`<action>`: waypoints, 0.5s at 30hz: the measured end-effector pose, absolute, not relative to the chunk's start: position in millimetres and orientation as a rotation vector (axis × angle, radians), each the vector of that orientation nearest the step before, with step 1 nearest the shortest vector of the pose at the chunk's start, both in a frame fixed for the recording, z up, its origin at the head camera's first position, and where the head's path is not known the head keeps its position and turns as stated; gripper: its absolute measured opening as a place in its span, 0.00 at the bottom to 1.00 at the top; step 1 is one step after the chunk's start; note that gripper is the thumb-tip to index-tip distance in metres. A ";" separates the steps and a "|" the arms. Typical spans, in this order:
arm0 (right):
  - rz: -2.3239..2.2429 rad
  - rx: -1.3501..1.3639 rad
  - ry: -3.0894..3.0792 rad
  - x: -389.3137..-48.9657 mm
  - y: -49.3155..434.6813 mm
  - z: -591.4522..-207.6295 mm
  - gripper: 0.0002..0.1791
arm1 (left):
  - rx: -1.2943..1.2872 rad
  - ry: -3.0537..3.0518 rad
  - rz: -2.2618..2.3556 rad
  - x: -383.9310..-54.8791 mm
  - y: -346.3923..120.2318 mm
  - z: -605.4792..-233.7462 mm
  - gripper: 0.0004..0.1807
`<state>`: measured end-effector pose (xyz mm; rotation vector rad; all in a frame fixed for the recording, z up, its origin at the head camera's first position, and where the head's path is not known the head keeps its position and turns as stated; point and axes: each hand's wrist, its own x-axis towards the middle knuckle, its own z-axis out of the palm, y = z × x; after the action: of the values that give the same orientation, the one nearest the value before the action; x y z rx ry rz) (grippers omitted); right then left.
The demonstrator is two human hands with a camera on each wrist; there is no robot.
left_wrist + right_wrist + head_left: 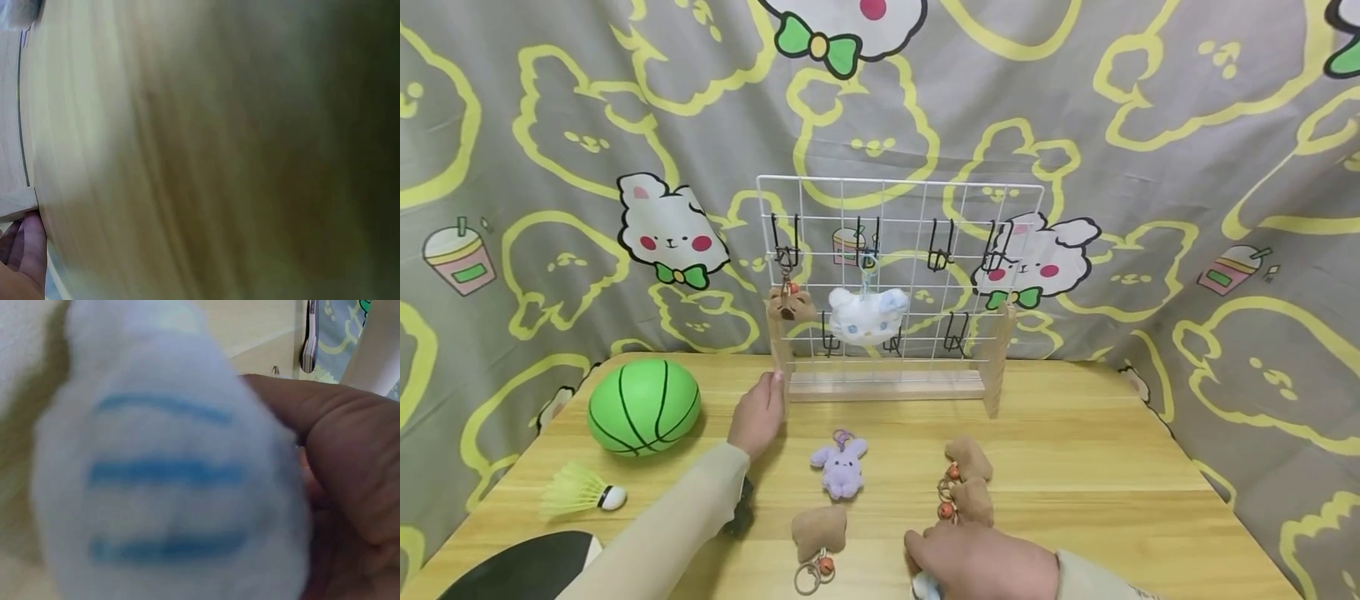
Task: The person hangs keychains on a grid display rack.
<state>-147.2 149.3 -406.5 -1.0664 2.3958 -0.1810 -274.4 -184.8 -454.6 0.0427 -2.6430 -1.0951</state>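
My left hand [758, 417] is at the left wooden post of a white wire display rack [886, 385]. In the left wrist view the fingers [34, 247] rest against the end of the rack's wooden foot [17, 203]. My right hand [981, 560] holds a white plush with blue stripes [169, 506], low at the front of the table; only a bit of this plush shows in the head view. Just beyond that hand lie two brown plush keychains [967, 460] with orange bells. A white plush cat head [868, 317] and a brown plush keychain [791, 306] hang from the rack's hooks.
A purple plush bunny [841, 468] and another brown plush keychain [819, 533] lie mid-table. On the left are a green ball [643, 407], a yellow shuttlecock [583, 493] and a black rounded object [523, 567]. Several black hooks [941, 247] line the grid; a patterned curtain hangs behind.
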 end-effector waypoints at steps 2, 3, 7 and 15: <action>-0.156 -1.099 2.451 -145.1 149.5 -404.4 0.13 | 0.046 -2.648 -1.096 -274.3 -184.4 -453.8 0.31; -0.134 -1.121 2.472 -144.6 149.7 -403.3 0.13 | 0.046 -2.652 -1.091 -274.6 -184.4 -454.0 0.31; -0.133 -1.119 2.475 -143.7 149.2 -401.0 0.15 | 0.040 -2.666 -1.092 -274.9 -186.0 -453.9 0.32; -0.402 -1.194 2.355 -146.7 153.3 -403.0 0.15 | 0.024 -2.657 -1.093 -274.5 -187.3 -452.2 0.32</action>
<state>-146.7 153.3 -403.0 -1.1941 2.3549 -0.4023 -274.5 -187.3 -452.2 0.0240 -2.6572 -1.0927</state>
